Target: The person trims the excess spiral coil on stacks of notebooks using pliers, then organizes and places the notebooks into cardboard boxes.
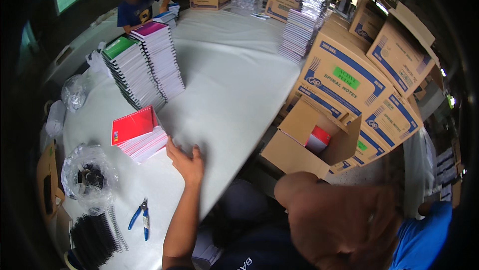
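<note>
The left hand [187, 163] rests open-fingered on the white table [234, 85], its grip holding nothing. A short stack of red-covered spiral notebooks [137, 134] lies just beside it, fingertips near the stack's edge. The right hand's [339, 220] grip is blurred; cannot tell.

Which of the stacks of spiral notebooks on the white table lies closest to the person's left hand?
The short stack with the red cover, just beyond the left hand. The tall green-topped stack and the magenta-topped stack stand farther back on the table.

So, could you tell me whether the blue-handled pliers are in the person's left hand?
No, the blue-handled pliers lie on the white table, apart from the left hand, which rests beside the red-covered notebooks.
</note>
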The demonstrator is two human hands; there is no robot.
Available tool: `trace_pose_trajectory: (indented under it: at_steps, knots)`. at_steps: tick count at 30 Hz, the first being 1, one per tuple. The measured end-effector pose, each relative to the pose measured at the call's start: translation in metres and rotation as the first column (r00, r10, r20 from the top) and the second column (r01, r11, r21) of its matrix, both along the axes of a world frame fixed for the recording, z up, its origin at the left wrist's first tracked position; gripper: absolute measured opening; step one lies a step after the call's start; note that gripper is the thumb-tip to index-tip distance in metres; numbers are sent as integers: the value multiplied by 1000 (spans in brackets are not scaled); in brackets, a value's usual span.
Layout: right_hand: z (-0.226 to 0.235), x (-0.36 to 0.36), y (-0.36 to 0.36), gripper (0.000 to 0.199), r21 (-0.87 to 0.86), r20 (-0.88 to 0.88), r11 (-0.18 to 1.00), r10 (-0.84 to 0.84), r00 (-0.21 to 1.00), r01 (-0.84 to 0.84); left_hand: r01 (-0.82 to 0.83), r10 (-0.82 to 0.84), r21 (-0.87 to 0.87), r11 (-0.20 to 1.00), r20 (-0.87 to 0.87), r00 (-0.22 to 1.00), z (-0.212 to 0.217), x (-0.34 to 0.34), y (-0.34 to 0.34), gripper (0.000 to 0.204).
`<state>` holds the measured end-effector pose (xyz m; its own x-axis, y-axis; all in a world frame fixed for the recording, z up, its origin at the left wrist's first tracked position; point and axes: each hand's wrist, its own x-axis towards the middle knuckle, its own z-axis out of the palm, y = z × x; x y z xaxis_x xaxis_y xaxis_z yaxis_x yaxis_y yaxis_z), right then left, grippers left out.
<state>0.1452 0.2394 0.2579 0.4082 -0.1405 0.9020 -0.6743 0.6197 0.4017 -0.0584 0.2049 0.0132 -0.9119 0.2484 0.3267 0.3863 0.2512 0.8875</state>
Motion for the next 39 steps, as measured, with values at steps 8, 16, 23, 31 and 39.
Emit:
trace_pose_trajectory:
  at_steps: [8, 16, 23, 31, 39]
  knots:
    - [-4, 10, -36, 14, 97, 158, 765, 620, 769, -637, -37, 38, -103, 994, 9, 999, 0, -9, -9, 79]
    - [-52, -13, -10, 17, -89, 527, 914, 381, 760, -396, -52, 51, -33, 998, -51, 997, -14, -19, -11, 76]
    - [-167, 46, 48, 28, -300, 907, 942, 233, 351, 152, 64, -67, -40, 997, -81, 994, -19, -19, -7, 66]
    - [-305, 98, 173, 13, -881, 446, 47, 413, 794, 470, 320, -483, -459, 829, -297, 824, -11, 17, 18, 55]
    - [-404, 105, 375, 44, -339, -80, -889, -300, 951, -309, 192, -675, -828, 527, -270, 687, -25, 48, 107, 73]
